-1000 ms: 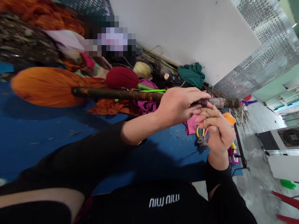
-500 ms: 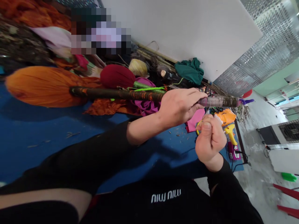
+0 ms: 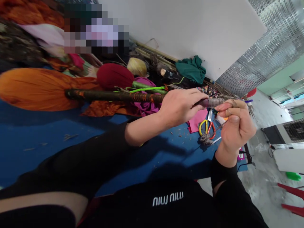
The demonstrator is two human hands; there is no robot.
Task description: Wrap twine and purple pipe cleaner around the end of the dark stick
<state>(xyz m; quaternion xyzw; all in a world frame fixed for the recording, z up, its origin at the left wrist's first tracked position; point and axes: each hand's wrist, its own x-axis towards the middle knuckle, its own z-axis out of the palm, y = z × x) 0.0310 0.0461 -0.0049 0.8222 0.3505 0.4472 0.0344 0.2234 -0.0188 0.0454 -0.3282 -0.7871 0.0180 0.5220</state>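
My left hand is wrapped round a long dark stick marked with orange and a green cord, held level above the blue table. The stick's right end is wound with brownish twine. My right hand is closed over that wound end, fingers pinching the twine. A purple tip pokes out past my fingers.
Yellow and red scissors and a small twine bundle lie on the table under my hands. Pink cloth, orange fibre bundle, dark red ball, green cloth and a white board lie behind.
My right hand has risen from below the stick and now closes over its wound end, hiding most of the wrapping. The left hand keeps its hold.
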